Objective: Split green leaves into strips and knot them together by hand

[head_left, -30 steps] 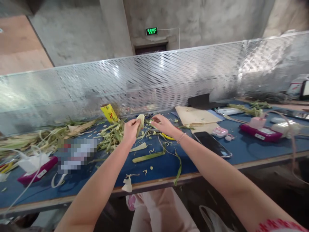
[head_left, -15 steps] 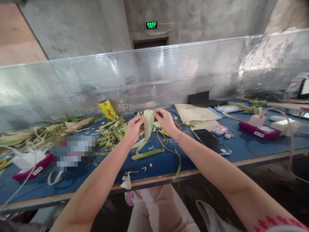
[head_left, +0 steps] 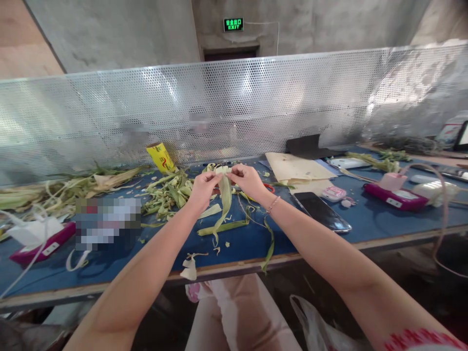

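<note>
Between my two hands hangs a pale green corn husk strip (head_left: 225,197), its whitish top edge pinched from both sides and its thin tail dangling over the blue table. My left hand (head_left: 203,189) grips the left side of that edge with closed fingers. On the right side, my right hand (head_left: 248,180) holds it between thumb and fingers. Just left of my hands lies a heap of green husk pieces (head_left: 166,197). Below them a long green husk strip (head_left: 204,231) rests flat, and white scraps (head_left: 189,269) sit at the front edge.
A yellow box (head_left: 161,157) stands behind the heap. Right of my hands are brown paper (head_left: 298,168), a black phone (head_left: 321,212) and a pink case (head_left: 334,193). Magenta power strips (head_left: 397,197) lie farther out. A perforated metal screen (head_left: 263,107) closes the back.
The husk strip hangs straighter and lower, and its top edge looks shorter and folded. My hands have come slightly closer together. The view has shifted a little.
</note>
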The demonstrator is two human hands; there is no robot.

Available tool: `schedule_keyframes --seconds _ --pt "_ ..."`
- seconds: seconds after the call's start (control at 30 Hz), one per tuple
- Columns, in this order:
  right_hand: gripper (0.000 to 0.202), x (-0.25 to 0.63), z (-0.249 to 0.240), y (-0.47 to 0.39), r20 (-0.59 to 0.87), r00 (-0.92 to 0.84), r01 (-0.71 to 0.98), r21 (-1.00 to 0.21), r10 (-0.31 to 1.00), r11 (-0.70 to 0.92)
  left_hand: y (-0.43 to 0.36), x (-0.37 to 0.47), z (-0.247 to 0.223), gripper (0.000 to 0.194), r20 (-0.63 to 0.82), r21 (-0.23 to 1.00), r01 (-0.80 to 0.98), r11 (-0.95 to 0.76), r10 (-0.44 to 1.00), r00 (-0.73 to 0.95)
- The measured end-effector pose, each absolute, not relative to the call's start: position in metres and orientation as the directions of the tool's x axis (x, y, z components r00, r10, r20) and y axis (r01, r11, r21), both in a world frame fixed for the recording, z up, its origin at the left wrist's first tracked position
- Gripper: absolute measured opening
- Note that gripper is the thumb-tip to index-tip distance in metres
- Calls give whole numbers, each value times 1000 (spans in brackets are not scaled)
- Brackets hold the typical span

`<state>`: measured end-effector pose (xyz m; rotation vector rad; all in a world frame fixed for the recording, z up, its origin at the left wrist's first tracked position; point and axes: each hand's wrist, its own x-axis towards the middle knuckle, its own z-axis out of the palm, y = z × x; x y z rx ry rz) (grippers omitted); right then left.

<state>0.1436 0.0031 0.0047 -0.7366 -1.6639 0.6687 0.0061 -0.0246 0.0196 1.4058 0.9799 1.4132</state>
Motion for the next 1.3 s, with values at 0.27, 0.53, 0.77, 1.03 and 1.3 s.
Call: schedule_keyframes --seconds 0.27,0.53,0.77,1.03,1.3 --pt "12 147 5 -3 677 -144 216 -690 721 691 -24 8 21 18 211 956 -210 -203 977 14" --pt "13 144 5 -3 653 -118 151 -733 748 663 -24 8 21 15 209 940 -270 -209 977 -27" --pt "16 145 7 -2 542 -118 58 -833 832 551 -22 7 20 18 197 958 -210 -193 980 -7" --pt "19 144 1 6 449 -124 -99 -893 885 439 -18 7 15 18 243 951 -195 -239 970 -3" --pt "21 147 1 6 506 -201 35 -852 839 522 -19 5 13 22 242 970 -46 -240 969 52"
